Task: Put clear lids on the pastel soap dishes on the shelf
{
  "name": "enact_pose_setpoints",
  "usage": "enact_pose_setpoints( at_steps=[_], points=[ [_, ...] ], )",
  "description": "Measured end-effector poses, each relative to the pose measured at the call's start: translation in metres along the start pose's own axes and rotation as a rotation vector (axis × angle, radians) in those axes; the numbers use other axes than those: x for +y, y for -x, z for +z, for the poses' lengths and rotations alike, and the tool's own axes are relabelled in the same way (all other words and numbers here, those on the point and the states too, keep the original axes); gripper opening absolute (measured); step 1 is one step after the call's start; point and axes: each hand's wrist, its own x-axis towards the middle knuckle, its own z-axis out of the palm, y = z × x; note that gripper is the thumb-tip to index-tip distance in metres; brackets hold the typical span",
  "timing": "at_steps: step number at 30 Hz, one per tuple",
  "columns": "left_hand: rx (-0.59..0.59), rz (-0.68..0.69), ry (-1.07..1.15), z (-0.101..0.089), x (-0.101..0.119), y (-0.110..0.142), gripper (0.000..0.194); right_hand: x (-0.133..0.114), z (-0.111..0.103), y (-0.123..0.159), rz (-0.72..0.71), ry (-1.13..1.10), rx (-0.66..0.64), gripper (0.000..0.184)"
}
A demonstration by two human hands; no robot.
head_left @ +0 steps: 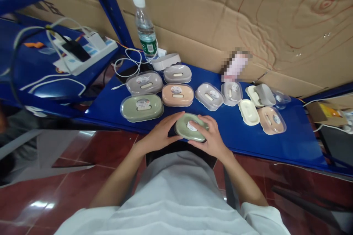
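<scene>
Between my two hands is a green soap box (183, 128) with a clear lid and a round white label, held low at the front edge of the blue table. My left hand (161, 134) grips its left end, thumb below and fingers along the far side. On the right end, my right hand (212, 137) closes around the box, a finger lying over the label. Just beyond, a larger green soap box (129, 109) and a peach soap box (168, 100) rest on the table. A grey soap box (202, 93) is behind my right hand.
More lidded soap boxes, a cream tray (249, 113) and a peach soap box (266, 119) lie to the right. A water bottle (146, 31) stands at the back left by a white cable (127, 60). A power strip (88, 58) sits on the left shelf; cardboard (193, 14) lines the back.
</scene>
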Motion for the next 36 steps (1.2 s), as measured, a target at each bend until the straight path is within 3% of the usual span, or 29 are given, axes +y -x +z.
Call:
enact_pose_setpoints(
  at_steps=[5, 12, 20, 25, 30, 36],
  points=[
    [0.002, -0.003, -0.018, 0.001, 0.001, 0.0, 0.09, 0.002, 0.002, 0.005, 0.067, -0.106, -0.025, 0.072],
    [-0.014, 0.002, 0.001, -0.002, 0.007, 0.001, 0.082, -0.002, -0.004, 0.014, -0.024, 0.018, -0.094, 0.076],
    [0.003, -0.001, -0.02, 0.002, 0.009, -0.001, 0.085, -0.006, -0.02, 0.006, -0.02, 0.076, -0.171, 0.08],
    [0.011, 0.005, -0.039, 0.004, 0.006, 0.0, 0.084, -0.008, -0.015, 0.005, -0.019, 0.126, -0.129, 0.071],
    [0.021, 0.004, -0.054, 0.007, 0.003, 0.0, 0.079, -0.006, -0.02, -0.002, -0.076, 0.123, -0.204, 0.063],
    [0.03, 0.034, -0.095, 0.008, 0.006, -0.001, 0.084, 0.001, -0.02, 0.0, -0.046, 0.084, -0.177, 0.067]
  ],
)
